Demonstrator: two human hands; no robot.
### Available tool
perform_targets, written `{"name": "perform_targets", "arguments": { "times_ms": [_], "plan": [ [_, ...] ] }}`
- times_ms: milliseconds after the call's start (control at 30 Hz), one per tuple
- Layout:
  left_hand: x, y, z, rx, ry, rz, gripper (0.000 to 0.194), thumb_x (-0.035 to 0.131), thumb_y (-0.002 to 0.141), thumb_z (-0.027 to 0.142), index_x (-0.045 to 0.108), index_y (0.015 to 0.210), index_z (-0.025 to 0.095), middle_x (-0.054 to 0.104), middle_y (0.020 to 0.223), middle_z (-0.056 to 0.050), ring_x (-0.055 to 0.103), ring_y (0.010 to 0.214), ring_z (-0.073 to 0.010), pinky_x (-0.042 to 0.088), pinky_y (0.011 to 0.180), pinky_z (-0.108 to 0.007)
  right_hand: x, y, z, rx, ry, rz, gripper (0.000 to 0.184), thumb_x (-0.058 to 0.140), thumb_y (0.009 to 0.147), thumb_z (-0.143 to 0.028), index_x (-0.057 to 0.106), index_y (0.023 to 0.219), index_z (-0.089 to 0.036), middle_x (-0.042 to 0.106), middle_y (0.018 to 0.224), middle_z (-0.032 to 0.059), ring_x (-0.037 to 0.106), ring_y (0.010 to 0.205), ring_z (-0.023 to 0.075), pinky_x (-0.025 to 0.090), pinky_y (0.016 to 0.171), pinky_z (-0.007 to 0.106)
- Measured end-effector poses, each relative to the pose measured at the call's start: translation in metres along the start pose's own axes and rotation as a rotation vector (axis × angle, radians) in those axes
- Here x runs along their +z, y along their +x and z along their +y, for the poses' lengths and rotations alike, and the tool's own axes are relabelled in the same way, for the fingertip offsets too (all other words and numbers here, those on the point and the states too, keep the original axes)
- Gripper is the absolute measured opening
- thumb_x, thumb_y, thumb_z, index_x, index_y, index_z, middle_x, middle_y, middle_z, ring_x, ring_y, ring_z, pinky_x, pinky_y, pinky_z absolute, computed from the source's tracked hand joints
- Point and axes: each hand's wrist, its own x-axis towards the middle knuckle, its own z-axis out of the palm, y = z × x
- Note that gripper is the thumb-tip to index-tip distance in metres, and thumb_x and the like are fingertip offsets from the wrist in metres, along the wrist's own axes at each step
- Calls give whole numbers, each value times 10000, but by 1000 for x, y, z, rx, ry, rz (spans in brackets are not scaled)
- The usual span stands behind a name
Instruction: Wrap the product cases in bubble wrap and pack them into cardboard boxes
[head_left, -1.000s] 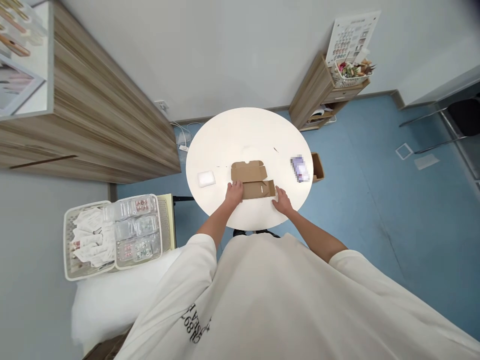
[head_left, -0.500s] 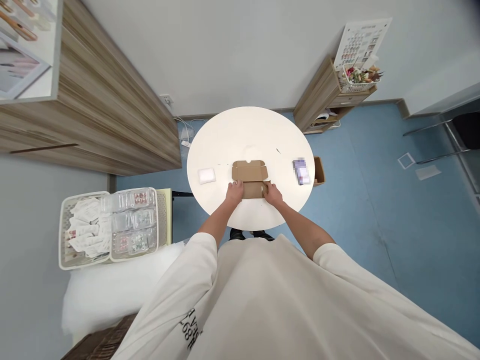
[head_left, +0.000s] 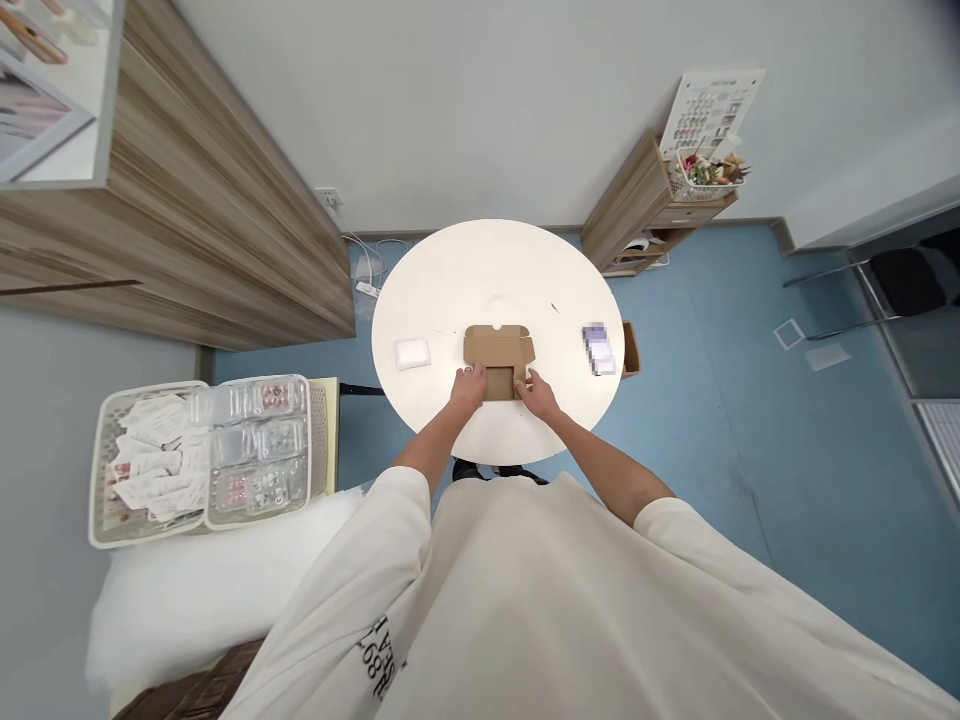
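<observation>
A brown cardboard box [head_left: 495, 350] lies near the middle of the round white table [head_left: 487, 265], its lid flap opened out toward the far side. My left hand [head_left: 469, 385] grips the box's left end, fingers bent over the wall. At the opposite end my right hand [head_left: 537, 394] pinches the right side wall, which stands folded up. Between the hands the inside of the box shows as a darker brown hollow. A flat white packet [head_left: 412, 353] lies to the left of the box, and a purple and white packet [head_left: 598, 349], blurred out, to the right.
Two white baskets [head_left: 95, 470] with paper packets and clear plastic cases stand at the left. A wooden cabinet [head_left: 225, 200] rises on the far left. A small wooden shelf [head_left: 626, 200] and an open carton [head_left: 631, 350] are beyond the table's right side. A dark chair [head_left: 904, 280] is farther right.
My right hand moved left from beside the box onto its right end. The right end flap, flat before, is now folded up and inward. My left hand stayed on the left end.
</observation>
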Motion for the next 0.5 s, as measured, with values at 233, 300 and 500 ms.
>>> {"name": "perform_targets", "arguments": {
  "times_ms": [233, 300, 500],
  "plan": [
    [4, 1, -4, 13, -15, 11, 959, 853, 681, 227, 387, 1515, 148, 457, 1448, -219, 595, 1091, -332, 378, 921, -410, 2, 18, 1, 179, -166, -90, 371, 460, 982, -505, 670, 945, -201, 722, 997, 107, 666, 901, 235, 463, 676, 289],
    [4, 2, -4, 9, -25, 9, 980, 855, 681, 231, 368, 1528, 157, 447, 1457, -217, 596, 1103, -336, 375, 922, -411, 2, 22, -3, 205, -214, -80, 352, 479, 971, -509, 661, 948, -208, 716, 1006, 113, 669, 896, 241, 468, 675, 296],
    [6, 1, -5, 3, -46, -6, 993, 845, 701, 259, 332, 1549, 189, 438, 1475, -215, 604, 1095, -341, 382, 914, -416, 2, 33, -8, 202, -320, -74, 351, 479, 957, -494, 676, 975, -204, 705, 1066, 146, 674, 967, 278, 507, 740, 353]
  ]
}}
